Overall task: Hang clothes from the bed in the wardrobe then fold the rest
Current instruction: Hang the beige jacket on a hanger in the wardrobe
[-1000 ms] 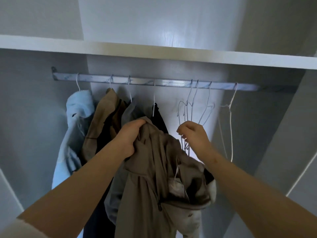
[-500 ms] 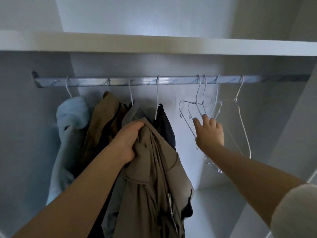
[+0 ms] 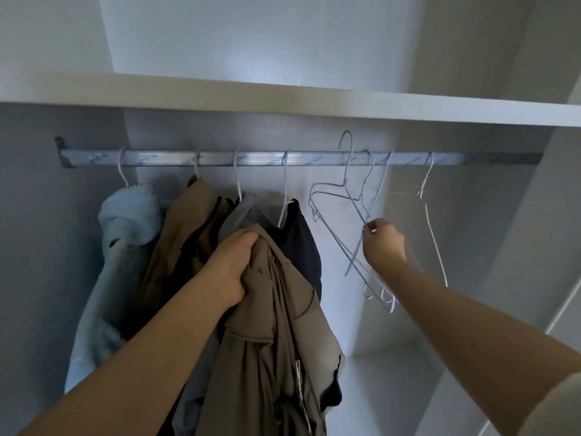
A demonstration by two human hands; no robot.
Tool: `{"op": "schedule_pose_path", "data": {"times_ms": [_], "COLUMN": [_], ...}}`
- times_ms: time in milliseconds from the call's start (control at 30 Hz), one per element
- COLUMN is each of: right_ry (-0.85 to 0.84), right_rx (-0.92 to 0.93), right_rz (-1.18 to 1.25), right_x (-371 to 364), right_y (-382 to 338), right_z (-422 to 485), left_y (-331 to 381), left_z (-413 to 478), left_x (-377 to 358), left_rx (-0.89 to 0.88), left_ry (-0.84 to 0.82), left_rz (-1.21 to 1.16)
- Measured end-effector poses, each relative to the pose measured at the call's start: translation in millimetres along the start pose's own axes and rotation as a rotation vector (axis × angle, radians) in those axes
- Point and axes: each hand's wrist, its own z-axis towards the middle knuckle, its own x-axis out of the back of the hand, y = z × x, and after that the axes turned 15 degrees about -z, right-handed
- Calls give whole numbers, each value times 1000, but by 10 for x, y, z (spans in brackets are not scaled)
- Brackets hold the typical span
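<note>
Half a second ago the right hand (image 3: 385, 243) reached with straight fingers at the bare hangers. Now its fingers are curled and pinch the wire of one hanger (image 3: 345, 174), which is tilted with its hook raised above the rail (image 3: 176, 158). The left hand (image 3: 232, 265) grips the bunched top of the taupe garment (image 3: 273, 341) as before, held up in front of the hung clothes. In the wardrobe (image 3: 47, 278), under the shelf (image 3: 314, 102), the rail carries a blue garment (image 3: 125, 221), a tan coat (image 3: 188, 221), a grey piece (image 3: 248, 209) and a dark one (image 3: 303, 237). Spare hangers (image 3: 428, 184) hang to the right.
</note>
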Motion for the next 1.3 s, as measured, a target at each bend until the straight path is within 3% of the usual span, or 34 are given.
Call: {"op": "schedule_pose_path", "data": {"times_ms": [233,533,900,1033,1133,1200,1300], "right_ry": [-98,-208,-267,-193,-156,-239,-343], "right_rx": [-107,-62,63,107,76,84,104], "right_rz": [323,411,414,418,428,429,668], "right_x": [37,226,1190,1465,1604,1699,1852], "right_y": [-20,339,1600,2055,2277,2304,2234], "right_z": [-337,-972,-2037,-2386,-2488,-2506,-2543], "left_y": [-75,-399,-1063,-1145,-1168,-1182,-1235], "left_z": [-200,-718,-1924,-2330,-2591,-2753,-2887], "left_x": [-61,-248,-674,-636,-710,-874,-1108], "left_rx": [5,23,18,-48,-17,-13,-76], "left_ry": [-13,45,126,176,11,-112,-120], "left_rz": [17,-18,-146,-231,-125,-71,95]}}
